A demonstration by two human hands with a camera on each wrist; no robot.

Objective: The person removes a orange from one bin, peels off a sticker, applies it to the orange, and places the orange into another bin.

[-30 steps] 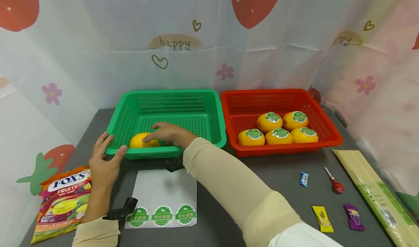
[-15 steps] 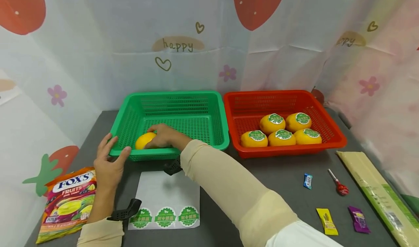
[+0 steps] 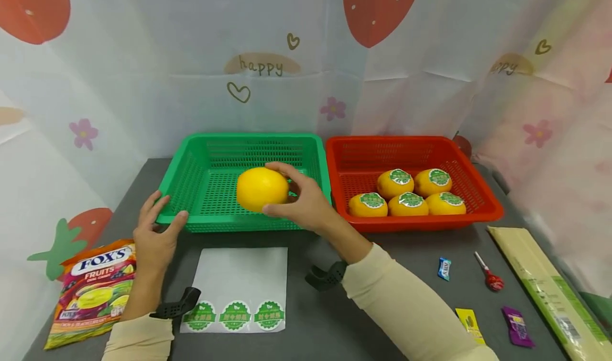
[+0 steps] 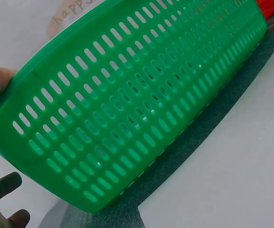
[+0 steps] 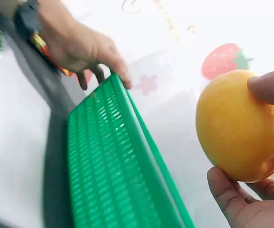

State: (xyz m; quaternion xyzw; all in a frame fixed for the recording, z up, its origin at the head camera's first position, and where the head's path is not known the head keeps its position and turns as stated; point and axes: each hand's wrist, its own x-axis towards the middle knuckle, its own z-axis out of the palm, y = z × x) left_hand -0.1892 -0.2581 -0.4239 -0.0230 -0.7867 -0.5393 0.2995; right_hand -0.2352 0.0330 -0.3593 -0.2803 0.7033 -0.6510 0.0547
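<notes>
My right hand point(image 3: 311, 201) holds an orange point(image 3: 261, 189) between thumb and fingers, raised over the green basket point(image 3: 253, 227). No sticker shows on this orange point(image 5: 241, 126) in the right wrist view. My left hand point(image 3: 155, 238) grips the green basket's near left corner, thumb at the front and fingers at the side. The left wrist view shows the slotted wall of that basket point(image 4: 127, 104) beside the hand's fingers. Below the basket lies a white sheet point(image 3: 241, 276) with a row of round green stickers point(image 3: 235, 316) along its near edge.
A red basket point(image 3: 421, 223) with several stickered oranges point(image 3: 408, 204) stands right of the green one. A candy bag point(image 3: 95, 292) lies at left. Small wrapped candies point(image 3: 517, 326), a lollipop point(image 3: 494, 281) and a long beige packet point(image 3: 540, 281) are at right.
My right hand has taken hold of the orange in the green basket, lifted it and carried it to the right. The left hand stays at the basket's corner.
</notes>
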